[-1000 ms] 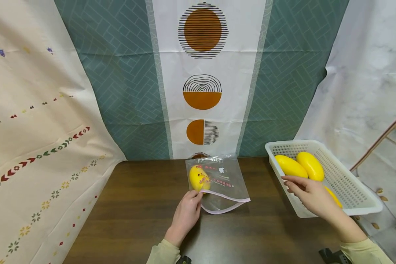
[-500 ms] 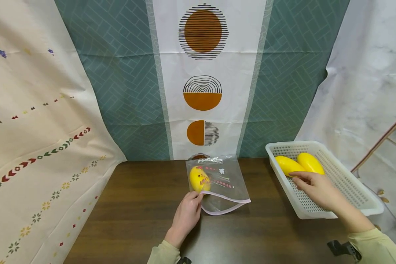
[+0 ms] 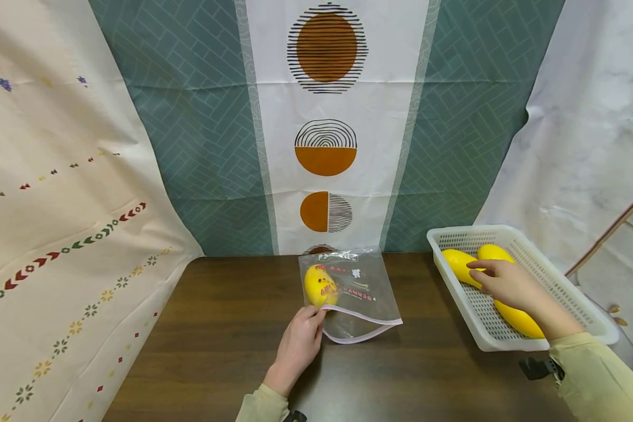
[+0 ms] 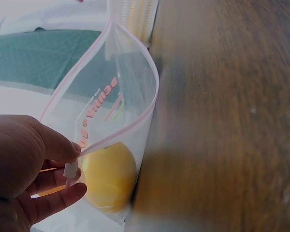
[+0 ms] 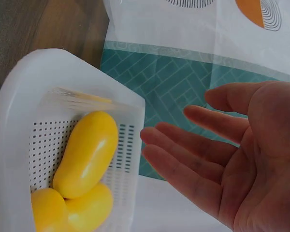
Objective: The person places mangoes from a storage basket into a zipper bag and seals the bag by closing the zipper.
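In the head view, my left hand (image 3: 299,340) pinches the left end of the opening of a clear zip bag (image 3: 369,287) that lies on the table. The left wrist view shows thumb and fingers at a small white slider (image 4: 71,170) on the pink zip edge, with the bag's mouth gaping. Inside lies one yellow mango (image 3: 319,284). My right hand (image 3: 511,287) hovers over a white basket (image 3: 559,293) with relaxed fingers and nothing in them. Three mangoes lie in the basket, among them a long mango (image 5: 87,154) and a front mango (image 3: 519,319) partly behind the forearm.
The dark wooden table (image 3: 216,328) ends at a green and white patterned cloth (image 3: 327,105) hanging behind. A cream cloth (image 3: 84,234) closes the left side, and a pale marbled cloth (image 3: 585,146) hangs right of the basket.
My right hand has moved from the basket's left rim to further over it, slightly right and back, uncovering the front mango. The left hand and the bag have stayed put.
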Demonstrator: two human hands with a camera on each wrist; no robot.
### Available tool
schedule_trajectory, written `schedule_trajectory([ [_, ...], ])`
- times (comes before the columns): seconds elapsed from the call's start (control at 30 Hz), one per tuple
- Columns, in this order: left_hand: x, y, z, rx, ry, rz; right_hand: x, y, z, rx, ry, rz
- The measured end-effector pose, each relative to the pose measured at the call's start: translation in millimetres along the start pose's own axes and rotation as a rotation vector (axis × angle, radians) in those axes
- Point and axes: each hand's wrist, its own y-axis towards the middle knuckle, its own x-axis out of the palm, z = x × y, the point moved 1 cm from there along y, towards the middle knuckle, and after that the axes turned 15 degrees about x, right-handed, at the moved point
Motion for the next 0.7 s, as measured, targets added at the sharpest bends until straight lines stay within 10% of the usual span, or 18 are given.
schedule_trajectory([
  [0.7,0.8,-3.0,1.0,-0.001,0.004,0.006,-2,70,5,0.17,-0.014,-0.165],
])
